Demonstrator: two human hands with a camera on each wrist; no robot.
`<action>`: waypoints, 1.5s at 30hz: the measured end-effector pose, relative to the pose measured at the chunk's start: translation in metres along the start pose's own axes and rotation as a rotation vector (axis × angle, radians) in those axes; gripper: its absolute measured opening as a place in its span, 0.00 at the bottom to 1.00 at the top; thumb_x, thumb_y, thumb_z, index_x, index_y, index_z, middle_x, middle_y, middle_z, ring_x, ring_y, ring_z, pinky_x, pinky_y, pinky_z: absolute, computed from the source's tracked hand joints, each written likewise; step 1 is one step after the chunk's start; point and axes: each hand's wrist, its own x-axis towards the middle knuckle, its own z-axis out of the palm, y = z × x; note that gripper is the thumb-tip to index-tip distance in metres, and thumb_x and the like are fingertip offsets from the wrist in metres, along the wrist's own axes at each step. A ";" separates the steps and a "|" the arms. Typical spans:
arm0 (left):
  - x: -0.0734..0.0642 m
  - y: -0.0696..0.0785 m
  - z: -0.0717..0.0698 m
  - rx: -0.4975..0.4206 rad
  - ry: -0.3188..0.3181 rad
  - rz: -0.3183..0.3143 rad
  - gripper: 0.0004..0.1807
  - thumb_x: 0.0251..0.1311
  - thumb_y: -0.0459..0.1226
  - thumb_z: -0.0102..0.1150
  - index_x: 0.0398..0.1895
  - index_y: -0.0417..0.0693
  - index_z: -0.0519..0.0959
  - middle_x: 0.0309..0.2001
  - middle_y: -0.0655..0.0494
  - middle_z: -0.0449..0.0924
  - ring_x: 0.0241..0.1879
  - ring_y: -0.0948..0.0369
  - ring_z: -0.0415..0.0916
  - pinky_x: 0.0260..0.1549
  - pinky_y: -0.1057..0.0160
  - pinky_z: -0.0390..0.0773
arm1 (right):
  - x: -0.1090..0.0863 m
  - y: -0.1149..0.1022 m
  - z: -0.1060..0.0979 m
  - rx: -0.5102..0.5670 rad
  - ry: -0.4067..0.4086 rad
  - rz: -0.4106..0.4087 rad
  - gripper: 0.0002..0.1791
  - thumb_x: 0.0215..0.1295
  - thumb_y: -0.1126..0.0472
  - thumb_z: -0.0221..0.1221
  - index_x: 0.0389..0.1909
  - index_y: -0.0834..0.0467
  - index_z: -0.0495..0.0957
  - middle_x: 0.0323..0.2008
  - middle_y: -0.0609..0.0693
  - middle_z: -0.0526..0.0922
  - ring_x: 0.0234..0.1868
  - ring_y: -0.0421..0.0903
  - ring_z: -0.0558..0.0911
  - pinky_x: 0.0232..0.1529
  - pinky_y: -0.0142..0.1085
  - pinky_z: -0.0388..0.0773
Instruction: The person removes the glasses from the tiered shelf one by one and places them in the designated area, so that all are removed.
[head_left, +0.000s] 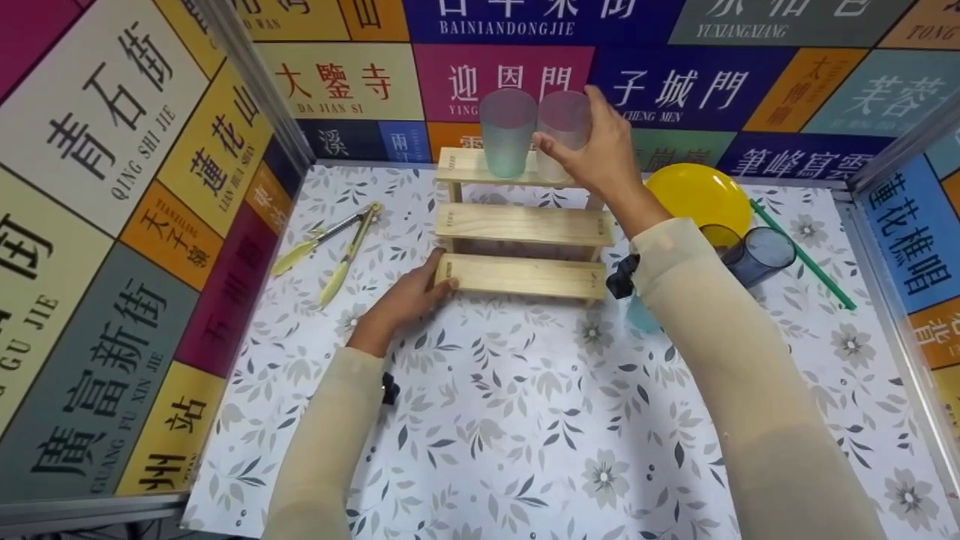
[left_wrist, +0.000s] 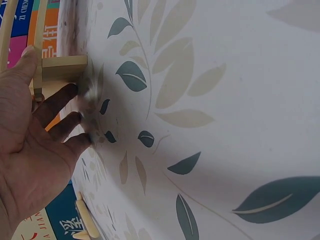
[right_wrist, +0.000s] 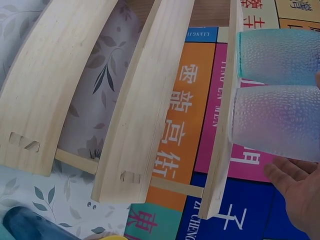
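A three-tier wooden rack [head_left: 525,223] stands on the table, and my left hand [head_left: 411,296] grips the left end of its lowest step. In the left wrist view that hand [left_wrist: 37,135] has its thumb against the wood, with several fingers spread below. Two textured cups stand upright side by side on the top tier: a pale green one [head_left: 508,139] on the left and a clear, faintly purple one [head_left: 553,161] on the right. My right hand [head_left: 600,154] holds the clear cup, thumb in front. The right wrist view shows the clear cup [right_wrist: 275,117] beside the green cup [right_wrist: 277,57].
Yellow-handled tongs [head_left: 341,247] lie left of the rack. To the right are a yellow plate [head_left: 701,191], a dark translucent cup [head_left: 765,255] on its side, and a green straw [head_left: 806,259]. A light blue item [head_left: 643,316] is partly hidden under my right forearm. Printed panels enclose the table.
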 end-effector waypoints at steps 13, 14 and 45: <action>0.003 -0.001 0.002 0.010 -0.006 0.006 0.47 0.83 0.63 0.50 0.94 0.67 0.41 0.86 0.42 0.64 0.83 0.41 0.66 0.84 0.42 0.64 | -0.001 0.001 0.005 0.026 0.074 0.001 0.63 0.64 0.24 0.71 0.89 0.53 0.57 0.86 0.53 0.66 0.86 0.53 0.65 0.89 0.45 0.56; 0.003 -0.001 0.002 0.012 -0.004 0.010 0.46 0.83 0.63 0.50 0.94 0.66 0.42 0.85 0.41 0.65 0.83 0.41 0.67 0.83 0.42 0.64 | -0.001 0.002 0.004 0.026 0.079 -0.002 0.63 0.64 0.25 0.71 0.89 0.53 0.57 0.86 0.54 0.66 0.86 0.53 0.66 0.89 0.44 0.56; 0.004 -0.005 0.001 0.014 0.001 -0.006 0.49 0.82 0.65 0.50 0.94 0.63 0.42 0.85 0.39 0.66 0.82 0.39 0.68 0.82 0.40 0.66 | -0.019 0.026 -0.021 0.049 0.159 -0.129 0.53 0.63 0.31 0.76 0.81 0.55 0.71 0.71 0.58 0.84 0.70 0.56 0.82 0.75 0.50 0.80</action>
